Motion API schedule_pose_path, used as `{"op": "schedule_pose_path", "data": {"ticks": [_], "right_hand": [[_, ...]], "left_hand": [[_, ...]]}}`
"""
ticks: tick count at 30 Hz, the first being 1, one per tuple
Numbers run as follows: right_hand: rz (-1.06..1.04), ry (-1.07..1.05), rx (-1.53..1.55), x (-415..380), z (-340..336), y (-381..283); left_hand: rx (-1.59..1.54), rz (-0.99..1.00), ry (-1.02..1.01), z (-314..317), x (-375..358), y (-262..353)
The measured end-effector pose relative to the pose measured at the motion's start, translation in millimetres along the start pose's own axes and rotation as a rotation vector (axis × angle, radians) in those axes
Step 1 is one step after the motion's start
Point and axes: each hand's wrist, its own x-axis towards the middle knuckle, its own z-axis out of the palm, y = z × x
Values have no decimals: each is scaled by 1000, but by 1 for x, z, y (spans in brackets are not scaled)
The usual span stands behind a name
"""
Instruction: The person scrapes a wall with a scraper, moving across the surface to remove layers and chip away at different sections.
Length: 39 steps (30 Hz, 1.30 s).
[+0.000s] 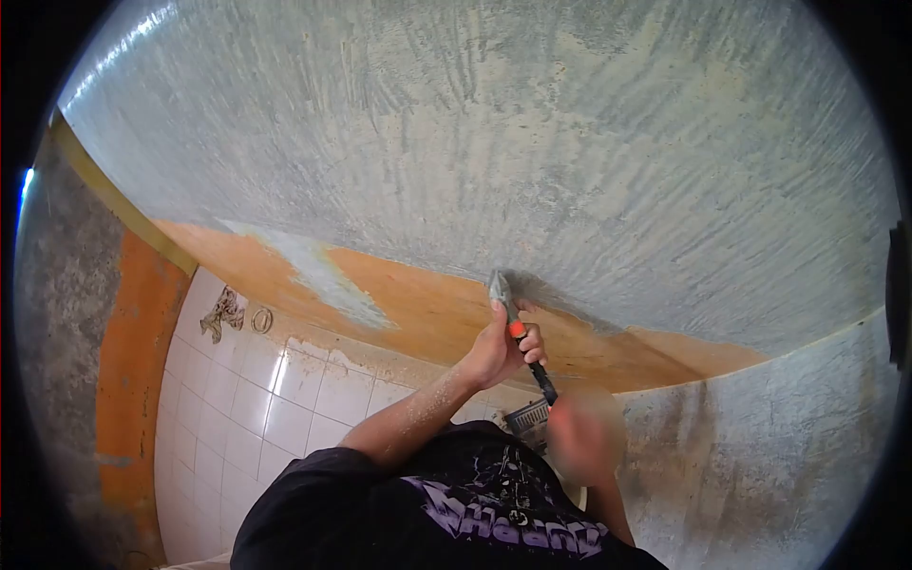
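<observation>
Blur covers the right hand (579,435), nearest to me in my head view, so I cannot tell from my seat how its fingers are set. It sits at the low end of the tool (541,380), by a dark slotted object (527,416) in front of the black shirt (475,475). From there the tool's long axis runs away from the chest, leaning a little to the left, up through the left hand (491,355) and on to the wall. The left hand is the one nearer the tip, its fingers wrapped closely around the tool, thumb laid along it towards the working end; I read that hold as snug.

The tool looks slim and dark along the shaft, with a bright orange-red band (517,329) just past the fingers and a grey, tapering tip (498,285) (metal or merely coated, I can't say). That tip is at the ragged border where the grey coating (456,152) meets the orange strip (427,293). Pale dust speckles the left forearm (413,408).

Farther off to my left I see white tiles (309,408), a crumpled cloth (222,313) and, just beside it, a pale ring (261,320)
</observation>
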Motion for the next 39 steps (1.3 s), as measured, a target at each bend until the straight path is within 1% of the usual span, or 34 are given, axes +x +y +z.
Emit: {"op": "schedule_pose_path", "data": {"ticks": [2,5,6,8,9,11,13,14,17,20,23,24,26,28,30,33,34,36,39], "right_hand": [[2,46,6,-8,-10,0],[25,53,-15,-5,-5,-5],[11,47,-78,-4,1,-6],[-20,23,-205,-1,11,-9],[-25,26,-149,0,11,-6],[-22,36,-34,-6,7,6],[6,48,-21,-13,-4,0],[20,52,-21,-14,-8,-4],[-44,56,-153,-5,6,-12],[-67,59,-123,-3,17,-8],[-29,99,-23,-10,8,-2],[-34,101,-49,-10,9,-3],[-37,97,-107,-7,9,-2],[-32,98,-122,-6,12,-3],[-24,92,-96,-3,23,-5],[-25,150,-48,-12,18,5],[-3,150,-27,-13,16,1],[43,146,7,-15,11,-10],[-20,139,-70,-10,17,-9]], "left_hand": [[-27,-60,32,11,6,-8],[-64,-34,-50,-14,12,-18],[-118,25,-53,-16,4,-8],[-47,-14,-54,-9,-2,4],[-9,-30,-50,-8,-4,9],[-22,-78,-66,-8,-1,2],[-35,-136,-60,3,6,-6],[2,-105,-88,5,7,-7],[-83,-4,-117,-19,2,-4],[-24,0,-125,-20,-4,6],[-40,-86,-107,-4,0,4],[-46,-117,-76,4,2,0],[-62,-82,-175,-23,8,-9],[-76,-24,-74,-18,-4,7],[-39,-45,-91,-18,-3,8],[-8,-115,-80,-7,-4,4],[-3,-145,-84,-2,0,2],[-24,-106,-142,-10,1,0],[-16,-67,-195,-17,4,5]]}}
